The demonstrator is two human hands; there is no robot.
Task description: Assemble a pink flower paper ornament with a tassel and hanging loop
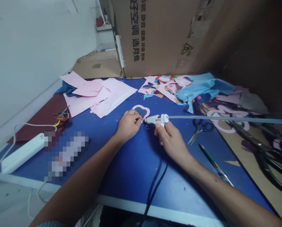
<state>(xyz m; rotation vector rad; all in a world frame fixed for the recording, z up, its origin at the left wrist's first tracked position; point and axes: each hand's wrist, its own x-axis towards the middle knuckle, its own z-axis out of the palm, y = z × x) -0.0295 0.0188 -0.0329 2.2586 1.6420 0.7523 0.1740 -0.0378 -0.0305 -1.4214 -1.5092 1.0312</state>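
My right hand [171,142] is shut around a white hot glue gun [156,119], whose nozzle points left. A long translucent glue stick [226,119] runs out of its back toward the right. My left hand [129,124] pinches the lower edge of a pink cut-out with a dark blue centre [141,111], which lies on the blue work mat [131,170]. The gun's nozzle sits just beside those left fingertips. Its trigger is hidden by my right fingers.
Scissors [200,130] and a long green-handled blade [214,165] lie to the right. Pink sheets [100,96], blue fabric [204,90] and paper scraps [159,90] lie beyond. A white power strip [22,153] and a pixelated object [66,154] are left. A black cable [157,186] crosses the mat.
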